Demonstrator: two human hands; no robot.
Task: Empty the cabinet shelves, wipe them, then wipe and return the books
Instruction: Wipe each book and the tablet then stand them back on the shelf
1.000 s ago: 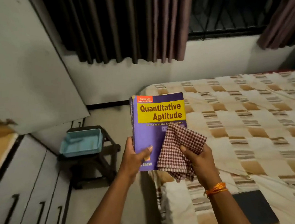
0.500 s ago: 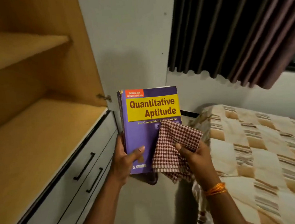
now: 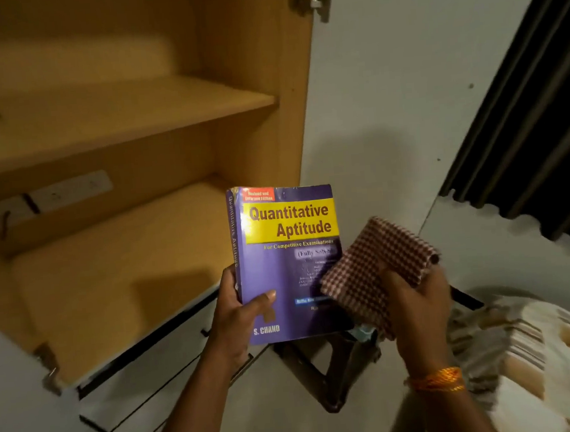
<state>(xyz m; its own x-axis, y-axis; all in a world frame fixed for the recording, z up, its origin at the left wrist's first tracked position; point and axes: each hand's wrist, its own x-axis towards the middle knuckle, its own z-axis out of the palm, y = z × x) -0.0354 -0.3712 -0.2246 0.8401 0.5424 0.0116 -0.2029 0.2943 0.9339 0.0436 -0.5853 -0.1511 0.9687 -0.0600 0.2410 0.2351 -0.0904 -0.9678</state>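
Observation:
A thick purple book point(image 3: 281, 270) with a yellow "Quantitative Aptitude" title band stands upright in my left hand point(image 3: 240, 318), thumb across its front cover. My right hand point(image 3: 417, 307) grips a folded red-and-white checked cloth point(image 3: 373, 270) that lies against the book's right edge. To the left is the open wooden cabinet: its lower shelf point(image 3: 111, 274) and upper shelf point(image 3: 108, 117) show bare wood in view. The book sits just in front of the lower shelf's right end.
A white socket strip point(image 3: 50, 200) is on the cabinet's back wall. The open white cabinet door point(image 3: 386, 88) stands to the right. White drawers point(image 3: 147, 390) lie below the shelf. A dark stool point(image 3: 330, 372) is under my hands, the checked bed point(image 3: 541, 366) at right, dark curtains point(image 3: 540, 93) above.
My view has swung left from the bed to the open cabinet. Both hands kept hold of the book and cloth; the cloth has slid to the book's right edge.

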